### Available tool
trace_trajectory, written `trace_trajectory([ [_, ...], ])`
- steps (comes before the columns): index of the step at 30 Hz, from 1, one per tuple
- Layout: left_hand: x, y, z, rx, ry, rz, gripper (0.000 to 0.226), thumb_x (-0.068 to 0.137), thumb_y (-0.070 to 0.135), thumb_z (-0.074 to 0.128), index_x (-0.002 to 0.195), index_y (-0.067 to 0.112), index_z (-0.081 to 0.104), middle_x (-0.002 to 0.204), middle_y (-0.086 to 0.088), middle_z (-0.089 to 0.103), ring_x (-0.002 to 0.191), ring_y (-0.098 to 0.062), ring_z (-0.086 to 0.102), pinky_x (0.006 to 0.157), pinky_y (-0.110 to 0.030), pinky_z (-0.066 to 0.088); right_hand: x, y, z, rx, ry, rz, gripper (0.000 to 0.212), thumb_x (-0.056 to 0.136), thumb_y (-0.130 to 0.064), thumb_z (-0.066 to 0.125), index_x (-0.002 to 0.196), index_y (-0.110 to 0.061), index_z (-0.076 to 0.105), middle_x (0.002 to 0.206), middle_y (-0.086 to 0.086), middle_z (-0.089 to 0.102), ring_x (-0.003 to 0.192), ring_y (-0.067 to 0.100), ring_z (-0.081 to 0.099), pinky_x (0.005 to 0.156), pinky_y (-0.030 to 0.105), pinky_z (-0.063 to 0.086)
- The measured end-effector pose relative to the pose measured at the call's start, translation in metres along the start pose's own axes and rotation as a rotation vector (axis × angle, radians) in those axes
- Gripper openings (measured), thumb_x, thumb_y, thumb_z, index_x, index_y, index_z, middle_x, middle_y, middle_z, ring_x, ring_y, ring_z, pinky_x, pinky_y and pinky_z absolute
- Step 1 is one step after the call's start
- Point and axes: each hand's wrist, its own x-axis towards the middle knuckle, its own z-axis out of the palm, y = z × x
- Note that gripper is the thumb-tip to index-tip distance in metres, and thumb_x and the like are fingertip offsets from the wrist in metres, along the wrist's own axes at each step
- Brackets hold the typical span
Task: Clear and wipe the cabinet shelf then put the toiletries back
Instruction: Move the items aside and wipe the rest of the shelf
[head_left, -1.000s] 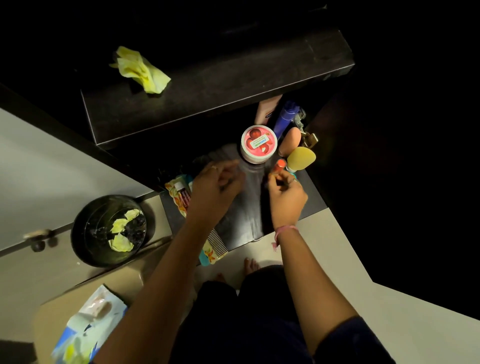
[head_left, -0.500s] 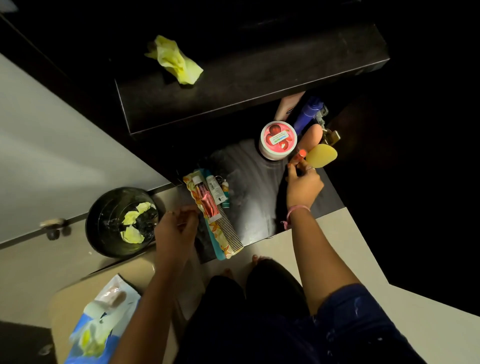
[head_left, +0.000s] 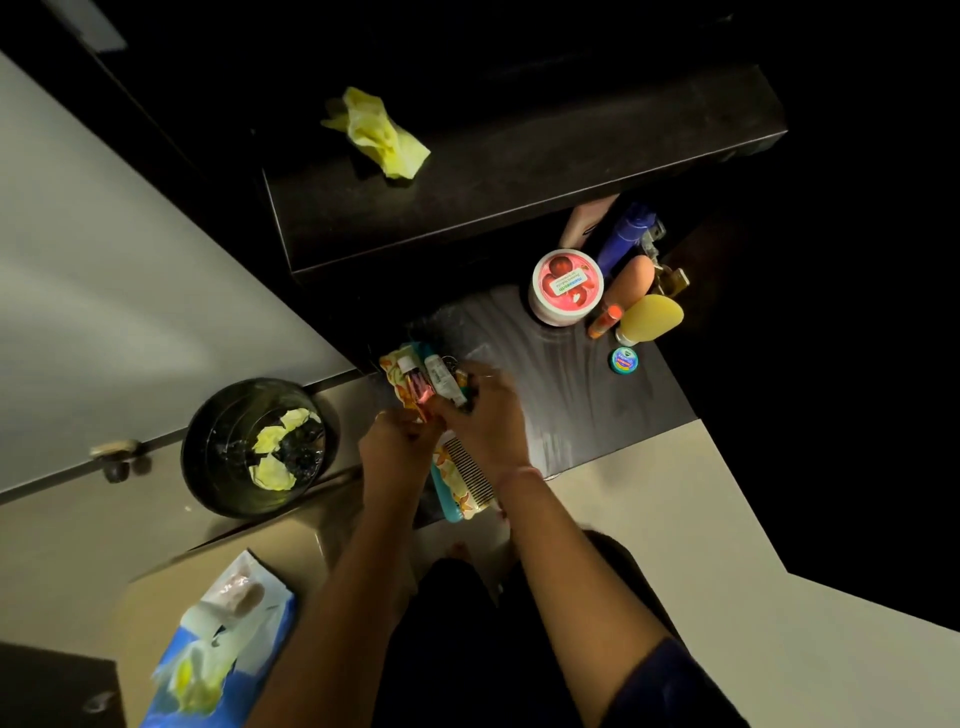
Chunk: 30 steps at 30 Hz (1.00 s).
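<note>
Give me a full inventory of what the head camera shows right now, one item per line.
cloth: 1, yellow, crumpled on upper dark shelf
round tub: 1, pink-red lid, back of lower shelf
bottles: several, pink, blue and peach, behind tub
orange tube: 1, beside tub
yellow sponge: 1, right of tube
small tin: 1, blue-green, in front of sponge
floral pouch: 1, holding small tubes, shelf's left edge
comb: 1, dark, beside pouch
bin: 1, black, yellow scraps inside
tissue pack: 1, blue, bottom left
left hand: on pouch
right hand: on pouch

Dark cabinet (head_left: 519, 171), pale floor (head_left: 727, 597), dim light.
</note>
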Motion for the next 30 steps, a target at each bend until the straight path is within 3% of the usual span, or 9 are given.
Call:
trace_trajectory([
  [6,0.013,0.002,0.010,0.060,0.022,-0.094,0.026,0.089,0.026,0.060,0.099,0.003,0.066,0.092,-0.006,0.070,0.068,-0.007,0.056,0.044,-0.008,0.033,0.007,-0.013,0.008,0.130,0.033,0.097,0.039,0.079,-0.027,0.073,0.111,-0.010,0.060,0.105,0.008,0.066,0.095,0.018,0.063,0.083,0.023,0.050],
  [10,0.014,0.009,0.011,0.014,0.030,-0.143,0.020,0.089,0.020,0.060,0.091,0.001,0.064,0.079,-0.002,0.061,0.061,-0.004,0.054,0.043,-0.009,0.034,0.007,-0.014,0.007,0.142,-0.038,0.161,0.024,0.082,-0.020,0.066,0.103,-0.009,0.068,0.096,0.008,0.072,0.086,0.018,0.067,0.083,0.033,0.055],
  [15,0.016,0.013,0.011,-0.015,-0.021,-0.164,0.012,0.089,0.017,0.056,0.083,0.008,0.062,0.066,0.003,0.056,0.071,-0.018,0.060,0.051,-0.017,0.038,0.000,-0.015,-0.010,0.230,-0.043,0.184,0.025,0.082,-0.022,0.067,0.105,-0.016,0.070,0.099,0.002,0.073,0.085,0.011,0.065,0.080,0.026,0.052],
  [18,0.012,0.015,0.010,-0.087,-0.027,-0.137,0.018,0.089,0.021,0.055,0.081,0.008,0.065,0.074,-0.006,0.064,0.072,-0.022,0.064,0.065,-0.030,0.051,-0.009,-0.004,-0.032,0.294,0.003,0.193,0.021,0.081,-0.020,0.070,0.101,-0.016,0.071,0.096,0.002,0.072,0.085,0.014,0.066,0.078,0.030,0.053],
  [21,0.000,0.024,0.017,-0.180,-0.148,-0.130,0.020,0.075,0.032,0.058,0.071,0.013,0.064,0.068,-0.004,0.065,0.069,-0.022,0.062,0.073,-0.035,0.052,-0.020,0.016,-0.067,0.579,0.092,0.306,0.018,0.078,-0.007,0.072,0.095,-0.014,0.070,0.091,0.006,0.072,0.076,0.012,0.064,0.072,0.022,0.053],
  [23,-0.009,0.037,0.033,-0.186,-0.239,-0.146,0.024,0.070,0.033,0.059,0.061,0.010,0.063,0.052,-0.001,0.060,0.055,-0.018,0.056,0.063,-0.027,0.048,-0.026,0.032,-0.093,0.666,0.213,0.366,0.021,0.077,-0.003,0.073,0.096,-0.010,0.068,0.087,0.005,0.070,0.072,0.010,0.062,0.069,0.018,0.053],
  [26,-0.026,0.060,0.063,-0.133,-0.394,-0.123,0.032,0.076,0.029,0.059,0.052,0.008,0.057,0.037,0.001,0.051,0.040,-0.007,0.048,0.048,-0.016,0.039,-0.030,0.055,-0.127,0.616,0.401,0.422,0.026,0.077,-0.004,0.074,0.101,-0.008,0.065,0.088,0.003,0.069,0.074,0.011,0.063,0.072,0.022,0.054],
  [28,-0.034,0.072,0.084,-0.196,-0.467,-0.134,0.029,0.071,0.031,0.056,0.065,0.004,0.063,0.050,-0.001,0.063,0.053,-0.012,0.058,0.057,-0.018,0.049,-0.027,0.071,-0.141,0.540,0.508,0.460,0.028,0.078,-0.007,0.073,0.104,-0.009,0.065,0.091,0.002,0.068,0.078,0.014,0.064,0.074,0.027,0.055],
  [30,-0.035,0.079,0.104,-0.199,-0.493,-0.117,0.035,0.074,0.030,0.059,0.080,-0.003,0.068,0.070,-0.012,0.071,0.067,-0.022,0.067,0.070,-0.029,0.057,-0.021,0.085,-0.149,0.417,0.604,0.488,0.026,0.079,-0.011,0.073,0.103,-0.011,0.066,0.092,0.002,0.067,0.078,0.014,0.063,0.077,0.030,0.056],
])
